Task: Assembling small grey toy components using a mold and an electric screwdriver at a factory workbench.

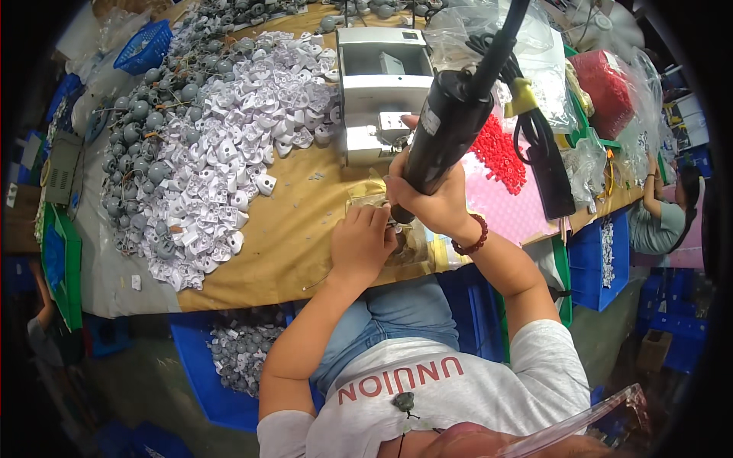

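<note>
My right hand (pixel 434 200) is wrapped around the lower body of a black electric screwdriver (pixel 452 107). The tool slants down toward the table's front edge. Just left of its tip, my left hand (pixel 359 243) is closed with the fingers curled; what it holds is hidden under the fingers. A white box-shaped device (pixel 385 99) with an open compartment stands beyond my hands. To its left lies a large heap of white plastic parts (pixel 221 168). Grey rounded parts (pixel 137 137) with wires are piled along the heap's left side.
Small red parts (pixel 498 156) lie on a pink sheet (pixel 500 210) at right, beside a black power adapter (pixel 551 179) with a coiled cable. A red bag (pixel 603 91) and a blue basket (pixel 143 47) stand farther back. Below the table is a blue bin (pixel 200 382). A person (pixel 660 217) sits at right.
</note>
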Available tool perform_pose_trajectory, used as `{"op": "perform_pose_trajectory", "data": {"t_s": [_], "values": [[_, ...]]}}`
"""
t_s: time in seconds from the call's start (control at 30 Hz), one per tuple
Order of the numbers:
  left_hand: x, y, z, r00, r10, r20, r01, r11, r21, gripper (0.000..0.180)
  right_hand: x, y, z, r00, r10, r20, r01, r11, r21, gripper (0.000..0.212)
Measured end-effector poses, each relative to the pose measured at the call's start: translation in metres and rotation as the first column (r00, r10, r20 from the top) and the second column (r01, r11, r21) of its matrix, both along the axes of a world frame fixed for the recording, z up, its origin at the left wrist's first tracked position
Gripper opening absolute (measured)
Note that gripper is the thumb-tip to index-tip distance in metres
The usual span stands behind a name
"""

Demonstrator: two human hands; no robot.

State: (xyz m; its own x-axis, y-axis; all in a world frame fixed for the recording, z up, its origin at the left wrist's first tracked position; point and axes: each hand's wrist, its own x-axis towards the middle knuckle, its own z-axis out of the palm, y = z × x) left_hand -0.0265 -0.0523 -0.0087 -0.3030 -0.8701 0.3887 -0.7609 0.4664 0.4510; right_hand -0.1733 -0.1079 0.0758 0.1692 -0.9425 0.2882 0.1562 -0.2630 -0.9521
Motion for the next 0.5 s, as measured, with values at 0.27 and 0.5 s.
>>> {"op": "perform_pose_trajectory", "data": {"t_s": [0.27, 0.5], "values": [[-0.001, 0.001, -0.002, 1.000, 0.015, -0.027, -0.016, 0.999, -0.029, 0.031, -0.002, 0.009, -0.005, 0.995, 0.015, -0.098, -0.023, 0.997, -0.076, 0.033], [0.002, 0.001, 0.010, 0.991, -0.020, -0.135, 0.024, 0.999, 0.023, 0.027, -0.013, 0.016, -0.031, 0.956, 0.059, -0.289, -0.170, 0.912, -0.375, 0.076]]}}
